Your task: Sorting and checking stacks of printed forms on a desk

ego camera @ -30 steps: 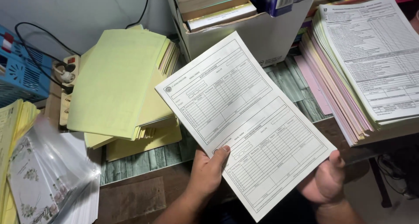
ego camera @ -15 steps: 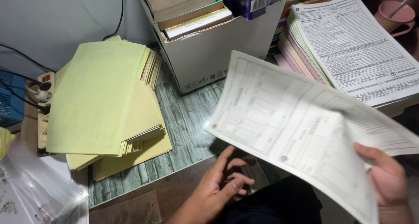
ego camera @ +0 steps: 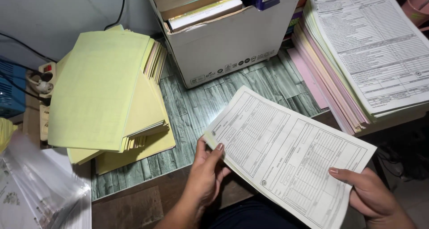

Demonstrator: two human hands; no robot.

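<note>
White printed form (ego camera: pixel 286 160) pinched by left hand (ego camera: pixel 206 175) and right hand (ego camera: pixel 371 195), right fingers apparently underneath.

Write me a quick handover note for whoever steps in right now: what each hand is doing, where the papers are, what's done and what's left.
Left hand: fingers pinch the near left corner of the white printed form sheet, thumb on top.
Right hand: holds the same sheet's right edge; the sheet is held above the grey-green wood-pattern tabletop.
Stacks: yellow paper stack at left; mixed white, pink and yellow stack of forms at right; white cardboard box of books between them.
Done: one sheet is in hand, off any stack.
Left: the sheet is not yet set down on either stack.
</note>
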